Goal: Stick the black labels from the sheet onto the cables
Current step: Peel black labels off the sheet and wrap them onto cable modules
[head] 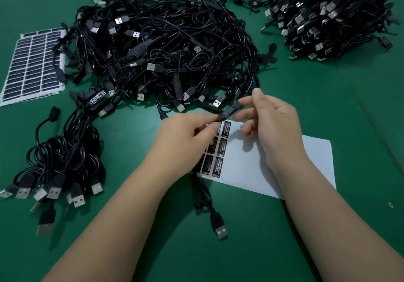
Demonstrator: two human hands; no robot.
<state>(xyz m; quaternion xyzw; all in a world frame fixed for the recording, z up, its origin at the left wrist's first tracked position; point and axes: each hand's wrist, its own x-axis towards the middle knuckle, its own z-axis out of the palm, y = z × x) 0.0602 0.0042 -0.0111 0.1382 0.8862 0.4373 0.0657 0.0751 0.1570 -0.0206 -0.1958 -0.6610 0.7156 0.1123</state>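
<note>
Black and slim, the controller block (228, 112) of one cable was held just above the label sheet (262, 161), its long axis running from lower left up to upper right. The left hand (185, 141) pinched its lower end; the right hand (269, 119) pinched the upper end between thumb and forefinger, other fingers loosely spread. Remaining black labels (223, 148) lay directly beneath, nearer the left grip. I could not tell whether a label was already on the block.

Both forearms reached forward; left hand (185, 137) and right hand (271, 119) (fingers curled) pinched together at centre.
</note>
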